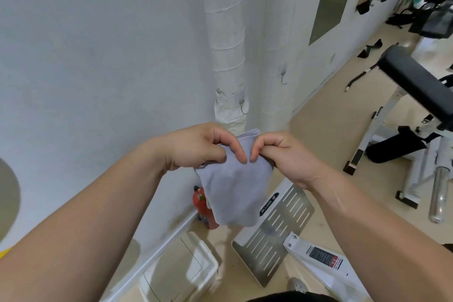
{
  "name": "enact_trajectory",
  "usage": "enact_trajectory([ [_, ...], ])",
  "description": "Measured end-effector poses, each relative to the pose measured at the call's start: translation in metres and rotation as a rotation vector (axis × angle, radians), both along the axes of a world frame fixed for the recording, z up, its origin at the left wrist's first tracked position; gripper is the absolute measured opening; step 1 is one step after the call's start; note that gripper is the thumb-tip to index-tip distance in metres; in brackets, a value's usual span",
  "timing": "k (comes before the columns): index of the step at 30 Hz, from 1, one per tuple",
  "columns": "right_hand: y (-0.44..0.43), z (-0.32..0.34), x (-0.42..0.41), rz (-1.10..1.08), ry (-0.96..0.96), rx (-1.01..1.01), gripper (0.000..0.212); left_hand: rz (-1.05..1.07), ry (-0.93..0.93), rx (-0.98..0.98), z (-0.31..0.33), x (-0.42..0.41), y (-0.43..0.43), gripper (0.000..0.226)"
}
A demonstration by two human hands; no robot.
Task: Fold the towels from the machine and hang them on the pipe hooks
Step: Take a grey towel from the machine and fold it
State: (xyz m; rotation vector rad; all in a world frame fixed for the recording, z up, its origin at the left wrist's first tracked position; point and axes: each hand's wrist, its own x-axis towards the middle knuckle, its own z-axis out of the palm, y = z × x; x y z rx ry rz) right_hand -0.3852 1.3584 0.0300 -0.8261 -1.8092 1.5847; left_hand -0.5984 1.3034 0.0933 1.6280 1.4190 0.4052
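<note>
Two hands [196, 146] [285, 155] pinch one towel [235, 186].

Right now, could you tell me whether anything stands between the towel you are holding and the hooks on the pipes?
Nothing visible does. Both hands, left hand and right hand, hold the towel just below the hooks, with only open air between them.

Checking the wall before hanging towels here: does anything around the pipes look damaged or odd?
Yes. The wrapping on the left pipe is torn and crumpled just above the towel, beside a hook.
</note>
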Motion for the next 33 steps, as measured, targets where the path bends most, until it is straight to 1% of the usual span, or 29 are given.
enact_trajectory([
  [3, 0.001, -0.011, 0.004, 0.045, -0.021, -0.072, 0.032, 0.142, -0.101, 0.039, -0.005, -0.003, 0.002, 0.05],
  [6, -0.003, -0.024, 0.004, 0.153, -0.059, -0.13, 0.026, 0.266, -0.225, 0.11, -0.005, -0.01, 0.001, 0.049],
  [8, -0.007, -0.033, -0.001, 0.232, -0.151, -0.137, 0.019, 0.327, -0.312, 0.139, -0.004, -0.016, -0.001, 0.047],
  [11, -0.012, -0.049, -0.011, 0.284, -0.355, -0.048, 0.017, 0.454, -0.38, 0.17, -0.007, -0.037, -0.001, 0.049],
  [14, -0.01, -0.069, -0.009, 0.228, -0.434, -0.01, 0.013, 0.573, -0.32, 0.191, -0.014, -0.065, -0.006, 0.049],
  [17, 0.0, -0.087, 0.006, 0.164, -0.506, -0.027, 0.017, 0.595, -0.109, 0.11, -0.033, -0.081, -0.023, 0.051],
  [19, 0.006, -0.094, 0.016, 0.148, -0.57, -0.051, 0.023, 0.6, -0.037, 0.041, -0.054, -0.084, -0.036, 0.053],
  [22, 0.014, -0.104, 0.029, 0.105, -0.595, -0.078, 0.029, 0.669, -0.055, 0.013, -0.084, -0.082, -0.051, 0.057],
  [25, 0.015, -0.109, 0.042, 0.122, -0.585, -0.128, 0.019, 0.745, -0.158, 0.024, -0.1, -0.072, -0.059, 0.061],
  [26, 0.013, -0.11, 0.046, 0.126, -0.589, -0.147, 0.019, 0.761, -0.191, 0.021, -0.104, -0.068, -0.06, 0.062],
  [28, 0.013, -0.114, 0.053, 0.099, -0.637, -0.137, 0.028, 0.773, -0.225, 0.015, -0.114, -0.063, -0.058, 0.063],
  [30, 0.016, -0.118, 0.059, 0.036, -0.661, -0.091, 0.027, 0.783, -0.249, 0.011, -0.124, -0.059, -0.055, 0.064],
  [32, 0.021, -0.12, 0.067, -0.035, -0.616, -0.087, 0.023, 0.81, -0.281, 0.01, -0.132, -0.052, -0.052, 0.064],
  [33, 0.025, -0.12, 0.073, -0.064, -0.569, -0.122, 0.024, 0.821, -0.288, 0.012, -0.137, -0.047, -0.051, 0.064],
])
